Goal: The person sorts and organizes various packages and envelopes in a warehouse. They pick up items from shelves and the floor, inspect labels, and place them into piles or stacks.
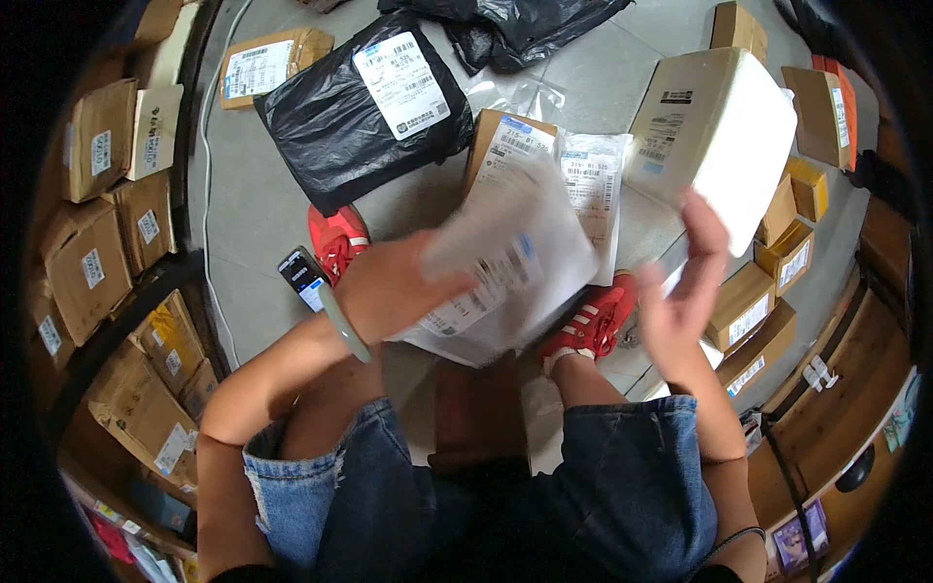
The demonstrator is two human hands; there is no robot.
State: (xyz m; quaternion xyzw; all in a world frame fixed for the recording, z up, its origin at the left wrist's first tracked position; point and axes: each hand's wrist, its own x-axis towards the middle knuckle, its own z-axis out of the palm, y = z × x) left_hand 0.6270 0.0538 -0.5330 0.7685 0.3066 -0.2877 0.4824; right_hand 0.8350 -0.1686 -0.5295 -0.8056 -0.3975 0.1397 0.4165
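Observation:
My left hand (403, 284) is closed on the edge of a white mailer bag (549, 257) with a printed label, and motion blurs the bag. A pale bangle circles that wrist. To the right, my right hand (685, 291) is raised with its fingers apart, blurred and holding nothing, in front of a large white box (743, 126). Behind the held bag lie a labelled cardboard parcel (486, 136) and another white labelled mailer (607, 194), both partly covered. A black plastic-wrapped parcel (321, 126) with a white label rests on the floor beyond my left hand.
A phone (303, 277) lies beside my left red shoe (335, 238); my other red shoe (598, 321) is at right. Shelves with cardboard boxes (92, 257) line the left. Several small boxes (743, 301) stand at right. Another black bag (544, 29) lies at the back.

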